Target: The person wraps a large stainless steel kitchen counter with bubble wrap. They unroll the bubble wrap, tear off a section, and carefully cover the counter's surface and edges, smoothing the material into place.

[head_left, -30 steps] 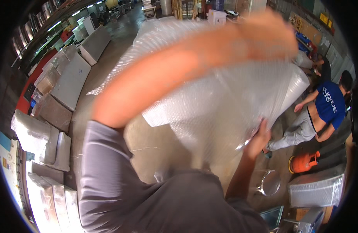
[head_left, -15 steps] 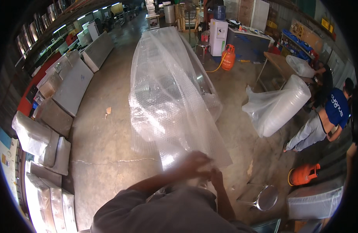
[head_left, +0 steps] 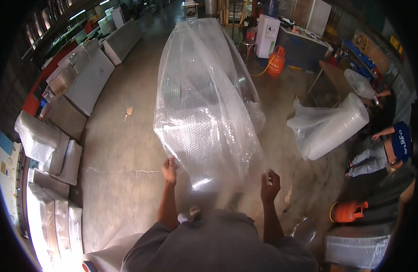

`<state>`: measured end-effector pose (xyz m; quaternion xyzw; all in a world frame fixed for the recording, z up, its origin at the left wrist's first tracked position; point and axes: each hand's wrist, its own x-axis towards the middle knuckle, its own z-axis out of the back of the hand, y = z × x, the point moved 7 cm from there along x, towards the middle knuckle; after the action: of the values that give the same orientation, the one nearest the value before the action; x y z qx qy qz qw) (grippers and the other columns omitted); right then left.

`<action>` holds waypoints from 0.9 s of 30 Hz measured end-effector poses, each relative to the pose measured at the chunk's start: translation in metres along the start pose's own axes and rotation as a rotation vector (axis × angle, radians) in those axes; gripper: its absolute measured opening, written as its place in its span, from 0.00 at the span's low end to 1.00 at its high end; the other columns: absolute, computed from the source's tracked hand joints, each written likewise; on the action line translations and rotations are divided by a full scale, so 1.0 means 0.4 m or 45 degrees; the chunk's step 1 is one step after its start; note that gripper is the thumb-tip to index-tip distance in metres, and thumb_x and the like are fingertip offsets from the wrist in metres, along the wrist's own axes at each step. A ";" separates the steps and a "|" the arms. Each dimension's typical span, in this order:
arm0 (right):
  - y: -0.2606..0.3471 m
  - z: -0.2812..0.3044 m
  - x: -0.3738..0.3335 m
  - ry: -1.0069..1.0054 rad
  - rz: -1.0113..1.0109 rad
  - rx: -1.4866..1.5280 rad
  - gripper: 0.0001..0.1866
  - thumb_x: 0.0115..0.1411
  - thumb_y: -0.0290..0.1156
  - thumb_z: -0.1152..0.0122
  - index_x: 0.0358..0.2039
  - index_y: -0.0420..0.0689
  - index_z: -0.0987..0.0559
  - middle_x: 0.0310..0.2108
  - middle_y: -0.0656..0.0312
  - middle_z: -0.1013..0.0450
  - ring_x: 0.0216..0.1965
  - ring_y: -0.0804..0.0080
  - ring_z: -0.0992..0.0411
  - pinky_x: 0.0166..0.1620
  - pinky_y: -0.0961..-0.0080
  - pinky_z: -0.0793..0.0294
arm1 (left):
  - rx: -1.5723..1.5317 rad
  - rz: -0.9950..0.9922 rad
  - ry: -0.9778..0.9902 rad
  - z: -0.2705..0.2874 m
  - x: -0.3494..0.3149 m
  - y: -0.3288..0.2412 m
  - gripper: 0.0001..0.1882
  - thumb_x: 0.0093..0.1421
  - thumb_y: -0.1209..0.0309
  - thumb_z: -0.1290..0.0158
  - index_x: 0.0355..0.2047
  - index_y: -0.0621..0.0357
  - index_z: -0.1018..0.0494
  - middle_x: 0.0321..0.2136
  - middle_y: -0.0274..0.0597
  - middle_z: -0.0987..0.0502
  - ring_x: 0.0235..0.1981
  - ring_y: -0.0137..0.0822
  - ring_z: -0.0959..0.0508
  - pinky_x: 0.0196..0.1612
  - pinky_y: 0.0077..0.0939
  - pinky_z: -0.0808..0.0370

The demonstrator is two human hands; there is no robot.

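A large clear sheet of bubble wrap (head_left: 195, 113) drapes loosely over a long, bulky item whose kind the wrap hides. Its near end hangs in folds in front of me. My left hand (head_left: 169, 171) is closed on the sheet's near left edge. On the opposite side my right hand (head_left: 270, 186) is closed, fingers curled together at the near right edge of the sheet. Between the hands the end of the wrap is blurred.
To the right stands a big bubble wrap roll (head_left: 340, 127); beyond it a person in a blue shirt (head_left: 393, 149) bends. Orange gas cylinders (head_left: 349, 211) (head_left: 276, 61) and a round stool (head_left: 304, 230) stand right. Wrapped panels (head_left: 88, 77) line the left.
My hands were together at the middle of the wrap's near end; they have moved apart to its two sides. The near end has spread wider. The view has shifted slightly.
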<state>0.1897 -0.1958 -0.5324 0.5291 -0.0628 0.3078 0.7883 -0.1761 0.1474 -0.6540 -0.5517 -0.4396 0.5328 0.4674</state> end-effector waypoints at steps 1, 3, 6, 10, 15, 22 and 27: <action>0.003 0.012 0.018 0.039 0.037 -0.035 0.15 0.63 0.29 0.34 0.49 0.38 0.21 0.41 0.54 0.23 0.38 0.64 0.23 0.38 0.69 0.22 | 0.053 -0.019 -0.015 0.011 -0.028 -0.043 0.22 0.70 0.54 0.48 0.45 0.65 0.23 0.24 0.31 0.29 0.24 0.23 0.30 0.29 0.24 0.30; -0.002 0.035 0.046 0.111 0.071 -0.096 0.11 0.65 0.29 0.37 0.46 0.37 0.20 0.38 0.55 0.23 0.33 0.68 0.23 0.33 0.72 0.22 | -0.111 -0.140 -0.055 0.038 -0.098 -0.165 0.17 0.72 0.59 0.49 0.33 0.59 0.22 0.18 0.25 0.35 0.20 0.19 0.35 0.24 0.21 0.37; -0.085 0.083 0.067 0.105 -0.401 0.232 0.13 0.71 0.36 0.43 0.40 0.38 0.21 0.24 0.65 0.29 0.20 0.80 0.31 0.23 0.77 0.30 | -0.268 -0.169 0.034 0.102 -0.207 -0.347 0.16 0.71 0.58 0.49 0.29 0.53 0.25 0.19 0.25 0.33 0.20 0.19 0.33 0.24 0.19 0.37; -0.160 0.111 0.106 0.069 -0.598 0.340 0.17 0.72 0.42 0.46 0.37 0.39 0.21 0.21 0.72 0.34 0.17 0.85 0.41 0.20 0.80 0.41 | -0.445 -0.155 0.236 0.092 -0.247 -0.448 0.15 0.71 0.58 0.48 0.30 0.52 0.25 0.23 0.27 0.27 0.23 0.21 0.30 0.27 0.20 0.35; -0.214 0.066 0.069 0.056 -0.663 0.607 0.19 0.73 0.46 0.48 0.42 0.41 0.21 0.22 0.73 0.36 0.18 0.83 0.40 0.20 0.80 0.40 | -0.368 -0.046 0.287 -0.033 -0.280 -0.313 0.14 0.70 0.56 0.48 0.40 0.54 0.24 0.35 0.32 0.22 0.37 0.26 0.25 0.42 0.26 0.29; -0.208 -0.002 -0.019 0.354 -0.686 0.259 0.23 0.71 0.51 0.46 0.47 0.42 0.21 0.30 0.64 0.29 0.26 0.74 0.29 0.26 0.75 0.29 | -0.954 0.457 0.598 -0.148 -0.379 -0.244 0.16 0.69 0.54 0.47 0.42 0.54 0.24 0.40 0.35 0.22 0.39 0.27 0.25 0.45 0.28 0.28; 0.040 0.029 0.045 -0.019 0.124 -0.301 0.24 0.62 0.41 0.32 0.50 0.36 0.24 0.44 0.51 0.27 0.47 0.55 0.28 0.50 0.61 0.28 | -0.502 0.315 0.768 -0.210 -0.365 -0.323 0.16 0.70 0.54 0.47 0.37 0.54 0.23 0.34 0.30 0.25 0.33 0.22 0.27 0.38 0.21 0.29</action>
<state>0.1978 -0.1944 -0.5069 0.4310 -0.1300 0.3321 0.8289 -0.0971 0.0225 -0.5016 -0.8120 -0.3064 0.3041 0.3927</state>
